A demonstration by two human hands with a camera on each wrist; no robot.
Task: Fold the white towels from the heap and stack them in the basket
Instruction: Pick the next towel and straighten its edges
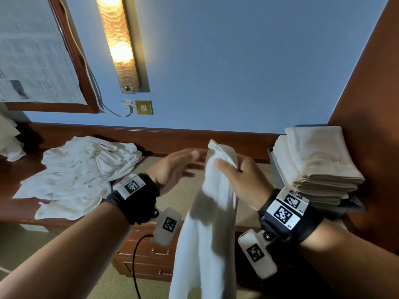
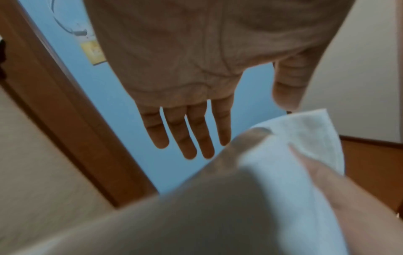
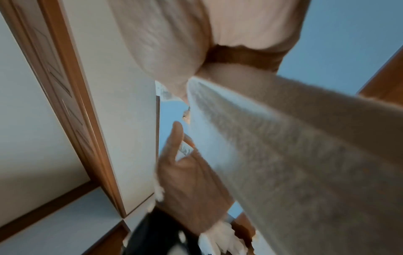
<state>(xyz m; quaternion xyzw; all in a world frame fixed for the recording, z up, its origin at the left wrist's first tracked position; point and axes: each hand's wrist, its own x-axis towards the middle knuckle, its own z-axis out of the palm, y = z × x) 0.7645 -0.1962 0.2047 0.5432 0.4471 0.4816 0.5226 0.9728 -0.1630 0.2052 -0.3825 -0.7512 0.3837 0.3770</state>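
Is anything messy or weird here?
Only the heap of unfolded towels looks messy, crumpled on the wooden desk with an edge drooping over the front. The folded stack is neat, and the right hand holds one towel hanging down.

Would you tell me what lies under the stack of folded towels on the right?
The folded towels sit in a dark basket; only its rim shows, its inside and floor covered.

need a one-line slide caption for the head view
Right hand grips a hanging white towel by its top while the open left hand reaches toward it, between heap and folded stack.
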